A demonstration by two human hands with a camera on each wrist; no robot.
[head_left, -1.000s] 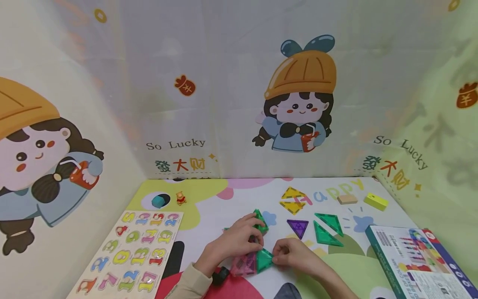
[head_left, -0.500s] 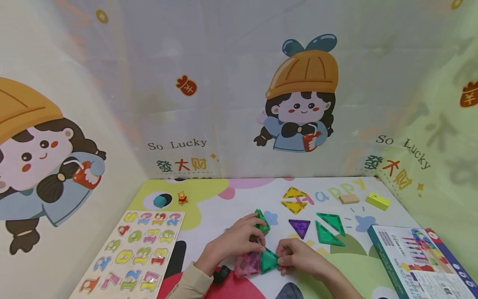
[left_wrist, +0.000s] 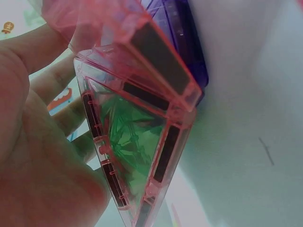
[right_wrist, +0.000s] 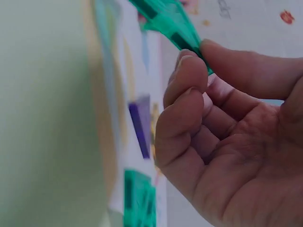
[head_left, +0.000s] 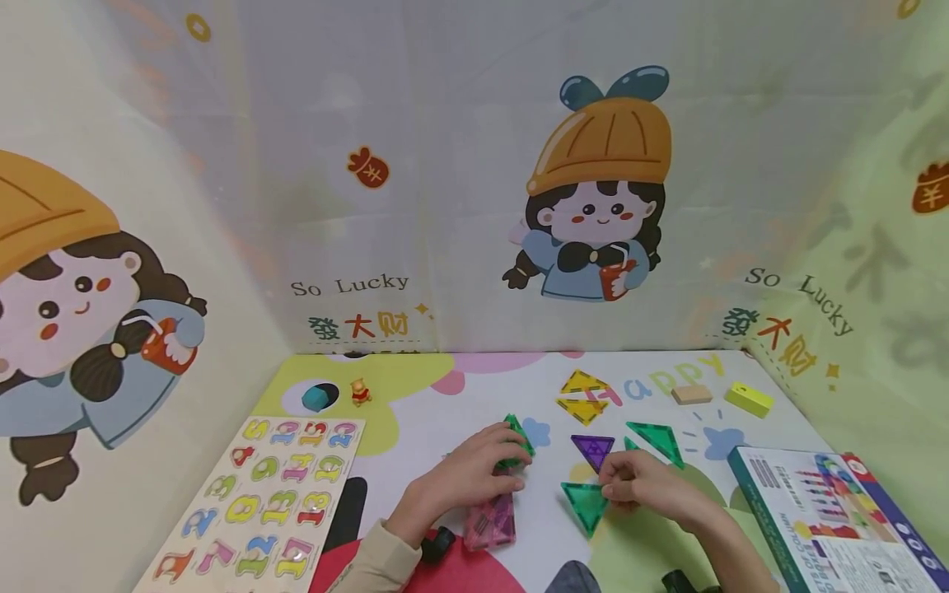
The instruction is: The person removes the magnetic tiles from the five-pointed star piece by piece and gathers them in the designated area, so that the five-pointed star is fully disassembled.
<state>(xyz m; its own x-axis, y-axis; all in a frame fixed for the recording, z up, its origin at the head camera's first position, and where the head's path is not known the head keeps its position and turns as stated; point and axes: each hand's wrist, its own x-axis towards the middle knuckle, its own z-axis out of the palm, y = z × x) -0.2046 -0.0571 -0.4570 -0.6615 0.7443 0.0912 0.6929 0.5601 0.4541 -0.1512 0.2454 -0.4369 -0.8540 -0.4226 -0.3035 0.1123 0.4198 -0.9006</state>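
My right hand [head_left: 656, 487] pinches a translucent green triangular magnetic tile [head_left: 584, 505] by its corner, between thumb and fingertips. In the right wrist view that tile [right_wrist: 177, 21] tilts away at the top. My left hand [head_left: 469, 469] holds a small build of magnetic tiles. Pink tiles [head_left: 491, 523] show at its near side, and a green tile [head_left: 521, 432] pokes out beyond the fingers. In the left wrist view, pink-edged tiles [left_wrist: 165, 153] and a purple tile [left_wrist: 191, 47] stand against the palm and fingers. Much of the build is hidden by the hand.
Loose purple [head_left: 592, 449], green [head_left: 658, 442] and yellow triangular tiles [head_left: 583, 410] lie behind the right hand. A number puzzle board [head_left: 344, 461] is at left, a printed box [head_left: 838, 515] at right. A wooden block [head_left: 691, 394], yellow block [head_left: 749, 399], teal block [head_left: 315, 399] and bear figurine [head_left: 359, 392] stand farther back.
The green triangular tile has left the side of the pink tiles. My right hand has carried it to the right, partly covering a loose green tile. The left hand stays nearly in place.
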